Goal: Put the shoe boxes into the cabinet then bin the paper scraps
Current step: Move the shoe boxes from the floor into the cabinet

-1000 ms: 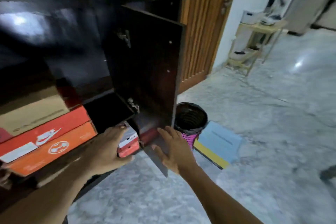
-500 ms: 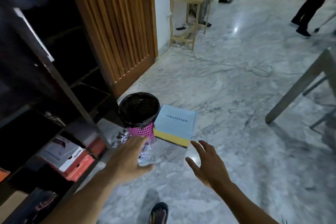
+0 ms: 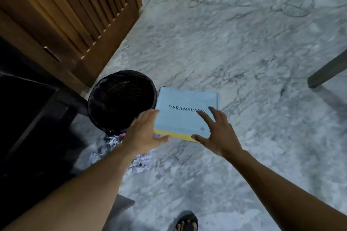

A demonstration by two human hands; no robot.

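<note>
A grey marble floor (image 3: 244, 52) fills the view, with a dark cabinet (image 3: 28, 118) at the left beside a slatted wooden door (image 3: 65, 5). A black bin (image 3: 120, 99) stands by the cabinet. A pale blue shoe box (image 3: 180, 120) lies on the floor against the bin's right side. The left hand (image 3: 144, 133) and right hand (image 3: 217, 133), fingers spread, reach over the box's near corners; contact is unclear. Paper scraps (image 3: 112, 142) lie below the bin.

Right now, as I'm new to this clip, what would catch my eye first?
The pale blue shoe box lettered VERANEVADA lies on the marble floor mid-frame, left hand and right hand spread open at its near corners. Just left of it stands a black bin, paper scraps at its foot.
</note>
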